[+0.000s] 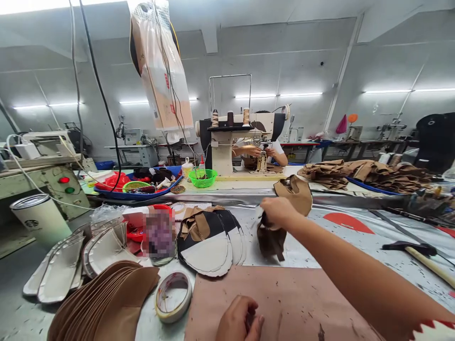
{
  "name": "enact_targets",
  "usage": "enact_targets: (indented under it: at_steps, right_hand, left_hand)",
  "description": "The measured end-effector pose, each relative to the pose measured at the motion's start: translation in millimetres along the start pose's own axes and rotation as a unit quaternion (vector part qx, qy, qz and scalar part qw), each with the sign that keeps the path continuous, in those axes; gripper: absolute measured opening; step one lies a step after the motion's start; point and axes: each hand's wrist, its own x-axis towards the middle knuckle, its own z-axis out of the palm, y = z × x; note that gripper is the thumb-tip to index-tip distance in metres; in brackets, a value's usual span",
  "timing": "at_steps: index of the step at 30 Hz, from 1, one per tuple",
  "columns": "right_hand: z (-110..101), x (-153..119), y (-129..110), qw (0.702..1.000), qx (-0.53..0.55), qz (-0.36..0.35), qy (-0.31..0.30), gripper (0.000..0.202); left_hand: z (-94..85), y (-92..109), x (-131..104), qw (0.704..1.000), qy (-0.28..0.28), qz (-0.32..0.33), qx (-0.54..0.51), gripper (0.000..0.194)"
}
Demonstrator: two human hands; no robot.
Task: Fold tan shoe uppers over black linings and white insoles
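My right hand (279,213) reaches out over the bench with its fingers closed on a dark brown leather piece (272,241). That piece hangs down, smeared by motion, with a whitish part beside the fingers. My left hand (240,319) rests low over a pinkish-brown mat (298,293), its fingers loosely curled, and nothing shows in them. Just beyond the right hand lies a tan curved piece (295,192). Left of it, black-and-white rounded panels (209,251) overlap in a stack, with a tan piece on top.
A tape roll (173,297), fanned brown pieces (106,303) and white-lined pieces (64,270) lie at left, near a tumbler (39,220). On the right is a hammer (408,247). A co-worker's hands (254,150) are at a sewing machine (222,151); brown pieces (377,175) are heaped beyond.
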Motion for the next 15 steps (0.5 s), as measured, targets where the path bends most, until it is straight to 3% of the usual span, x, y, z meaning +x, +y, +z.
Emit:
enact_targets:
  at_steps: [3,5,8,10,11,12,15]
  right_hand:
    - [-36,-7,27,0.996,0.005,0.055,0.071,0.04]
    - [-39,-31,27,0.995,0.037,0.041,0.079,0.039]
    - [-9,-97,7,0.99,0.136,-0.042,0.002,0.034]
    - [22,-150,-9,0.976,0.197,-0.054,-0.077,0.037]
    - [37,-176,-15,0.968,0.212,-0.039,-0.126,0.04]
    - [50,-201,-20,0.959,0.22,-0.02,-0.175,0.045]
    - [74,-266,-27,0.963,0.207,0.059,-0.162,0.055]
  left_hand:
    - [-2.8,0,-2,0.999,0.024,0.023,-0.025,0.017]
    - [-8.6,0,-5,0.997,0.064,0.026,-0.042,0.025]
    - [-17.1,0,-13,0.978,0.204,0.021,-0.035,0.036]
    - [-17.5,3,-18,0.966,0.248,0.072,0.005,0.037]
    - [-15.6,6,-20,0.967,0.223,0.117,0.035,0.037]
    - [-12.7,11,-21,0.97,0.163,0.165,0.07,0.036]
    - [-3.1,27,-20,0.947,-0.085,0.246,0.186,0.045]
